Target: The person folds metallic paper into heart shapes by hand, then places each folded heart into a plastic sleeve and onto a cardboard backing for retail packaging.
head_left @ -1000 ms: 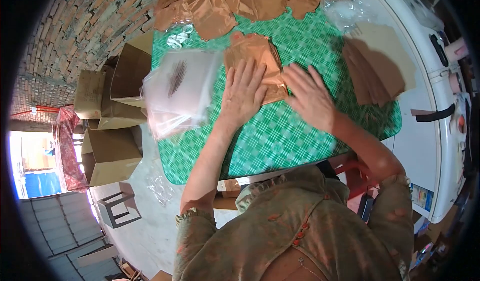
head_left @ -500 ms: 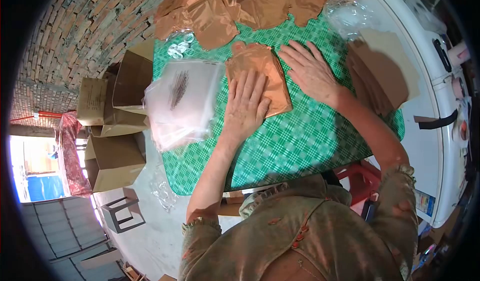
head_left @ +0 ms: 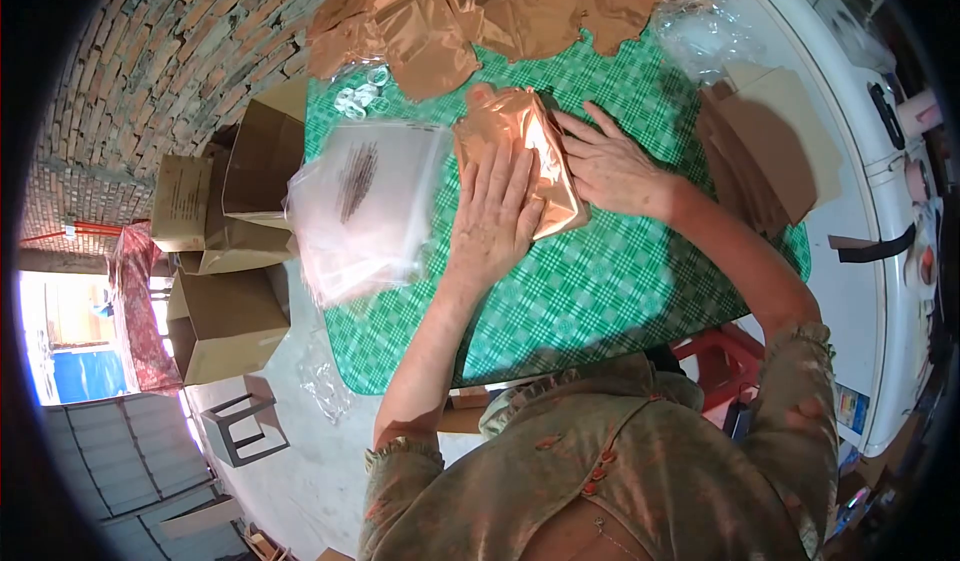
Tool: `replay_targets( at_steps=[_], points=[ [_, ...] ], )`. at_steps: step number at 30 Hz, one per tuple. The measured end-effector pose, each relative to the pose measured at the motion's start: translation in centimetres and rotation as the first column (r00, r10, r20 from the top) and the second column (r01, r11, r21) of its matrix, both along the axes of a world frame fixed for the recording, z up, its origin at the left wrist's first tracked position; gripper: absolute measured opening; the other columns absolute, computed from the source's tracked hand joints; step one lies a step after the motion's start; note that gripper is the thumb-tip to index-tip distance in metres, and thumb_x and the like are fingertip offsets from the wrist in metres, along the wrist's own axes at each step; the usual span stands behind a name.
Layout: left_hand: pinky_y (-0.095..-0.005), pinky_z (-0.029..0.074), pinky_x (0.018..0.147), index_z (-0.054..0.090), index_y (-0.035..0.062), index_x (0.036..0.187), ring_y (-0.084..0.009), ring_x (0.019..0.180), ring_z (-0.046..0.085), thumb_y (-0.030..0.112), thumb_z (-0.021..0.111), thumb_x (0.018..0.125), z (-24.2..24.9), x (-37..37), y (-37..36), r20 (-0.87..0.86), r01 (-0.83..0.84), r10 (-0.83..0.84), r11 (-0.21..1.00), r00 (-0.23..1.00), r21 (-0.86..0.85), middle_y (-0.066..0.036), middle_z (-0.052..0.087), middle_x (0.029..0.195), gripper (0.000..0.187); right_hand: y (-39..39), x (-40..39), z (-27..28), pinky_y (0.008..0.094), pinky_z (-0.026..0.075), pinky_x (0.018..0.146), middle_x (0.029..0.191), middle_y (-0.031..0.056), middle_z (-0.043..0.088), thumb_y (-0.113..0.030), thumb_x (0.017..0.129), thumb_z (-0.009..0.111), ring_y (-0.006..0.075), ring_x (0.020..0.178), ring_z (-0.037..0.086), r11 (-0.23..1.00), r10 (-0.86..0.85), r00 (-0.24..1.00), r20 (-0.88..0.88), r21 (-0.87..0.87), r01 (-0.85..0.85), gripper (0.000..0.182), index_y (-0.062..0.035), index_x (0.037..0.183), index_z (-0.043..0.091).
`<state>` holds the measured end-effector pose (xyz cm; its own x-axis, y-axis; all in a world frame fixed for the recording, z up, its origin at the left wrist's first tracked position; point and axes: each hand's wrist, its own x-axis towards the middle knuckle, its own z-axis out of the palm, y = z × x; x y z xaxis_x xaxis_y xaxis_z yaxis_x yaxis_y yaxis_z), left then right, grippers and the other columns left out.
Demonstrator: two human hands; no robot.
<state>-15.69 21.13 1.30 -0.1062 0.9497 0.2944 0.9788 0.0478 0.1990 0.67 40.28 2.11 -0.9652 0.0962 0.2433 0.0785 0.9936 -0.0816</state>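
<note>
Grip: left hand (head_left: 490, 219) flat, fingers lightly parted; right hand (head_left: 622, 169) with fingers spread. Counter (head_left: 570, 296), green-checked, one; clear plastic sleeves (head_left: 375, 226), stacked, left side; copper-coloured foil packet (head_left: 547, 161), one, beneath the left hand, right edge at the right hand. Judged risks: uneven pressing could crease the foil; a leftward shove could slide it against the sleeves.

Left hand (head_left: 492, 209) flat on coppery foil stack (head_left: 545, 156), right hand (head_left: 614, 169) alongside.
</note>
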Motion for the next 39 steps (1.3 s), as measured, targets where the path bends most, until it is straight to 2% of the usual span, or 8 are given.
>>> replay_targets(
  at_steps=[4,5,11,17,19,26,31,39],
  points=[
    [-0.0544,0.015,0.132,0.032,0.0041,0.166,-0.0392,0.161,0.023,0.038,0.044,0.111,0.1,-0.1,0.0,0.017,0.006,-0.006,1.0,1.0,0.0,-0.022,0.026,0.174,0.066,-0.7,-0.9,-0.5,0.0597,0.009,0.131,0.169,0.0123,0.038,-0.037,0.108,0.044,0.0295,0.162,0.024,0.997,0.018,0.997,0.07,0.071,-0.023,0.061,-0.0098,0.162,0.041],
    [-0.0543,0.014,0.132,0.032,0.0041,0.166,-0.0388,0.162,0.022,0.038,0.043,0.111,0.1,-0.1,0.0,0.019,0.007,-0.007,1.0,1.0,0.001,-0.022,0.026,0.174,0.066,-0.8,-0.8,-0.5,0.0603,0.008,0.132,0.17,0.0131,0.036,-0.047,0.107,0.047,0.0293,0.162,0.023,0.997,0.026,0.999,0.045,0.073,-0.029,0.068,-0.0118,0.164,0.038],
    [-0.0533,0.013,0.133,0.032,0.0058,0.167,-0.0367,0.162,0.021,0.037,0.041,0.112,0.2,-0.1,-0.1,0.013,0.009,-0.008,1.0,1.0,-0.02,-0.02,0.027,0.174,0.064,-1.5,-1.0,0.6,0.0606,0.007,0.132,0.17,0.0127,0.035,-0.063,0.103,0.05,0.0299,0.161,0.024,0.996,0.071,0.997,0.043,-0.047,-0.069,0.079,-0.0145,0.164,0.037],
    [-0.0518,0.013,0.133,0.031,0.0076,0.168,-0.0355,0.162,0.022,0.037,0.039,0.113,0.0,-0.1,0.0,-0.015,0.005,-0.006,0.998,1.0,-0.059,-0.018,0.027,0.174,0.062,-0.8,-1.9,0.0,0.0552,0.009,0.134,0.168,0.0104,0.04,-0.057,0.102,0.053,0.0305,0.16,0.028,0.977,0.183,0.983,-0.035,-0.103,-0.185,0.078,-0.0109,0.163,0.039],
    [-0.0513,0.014,0.133,0.031,0.0078,0.168,-0.0348,0.162,0.022,0.037,0.039,0.113,0.0,-0.2,0.0,-0.022,0.006,-0.007,0.998,1.0,-0.065,-0.018,0.027,0.174,0.063,-0.4,-2.0,-0.6,0.0543,0.01,0.134,0.167,0.0106,0.041,-0.054,0.103,0.053,0.0295,0.159,0.029,0.981,0.187,0.981,-0.055,-0.035,-0.189,0.075,-0.0099,0.162,0.04],
    [-0.051,0.015,0.133,0.031,0.0082,0.168,-0.0335,0.161,0.025,0.039,0.04,0.113,-0.1,-0.1,0.0,0.03,0.0,0.0,1.0,1.0,-0.016,-0.017,0.027,0.174,0.064,-0.1,-1.4,1.0,0.0549,0.011,0.133,0.166,0.0112,0.042,-0.039,0.108,0.048,0.026,0.159,0.031,0.989,0.047,0.999,-0.005,-0.139,-0.047,0.062,-0.0083,0.161,0.04],
    [-0.0514,0.016,0.132,0.032,0.009,0.168,-0.0341,0.161,0.026,0.04,0.04,0.113,0.2,0.0,0.0,0.041,-0.001,0.002,1.0,0.999,-0.023,-0.017,0.028,0.174,0.063,0.9,0.2,1.0,0.0563,0.012,0.133,0.167,0.0083,0.043,-0.03,0.109,0.045,0.025,0.161,0.027,0.998,0.016,1.0,0.026,-0.062,-0.015,0.052,-0.0108,0.157,0.05],
    [-0.0519,0.015,0.133,0.036,0.0102,0.166,-0.0349,0.161,0.025,0.038,0.038,0.114,0.1,-0.1,0.0,-0.011,0.012,-0.013,0.999,1.0,-0.039,-0.017,0.029,0.174,0.06,-0.7,0.5,-0.1,0.057,0.012,0.132,0.155,0.0063,0.053,-0.029,0.106,0.049,0.0233,0.156,0.035,0.997,0.079,0.997,0.019,-0.003,-0.079,0.044,-0.0106,0.144,0.059]
  ],
)
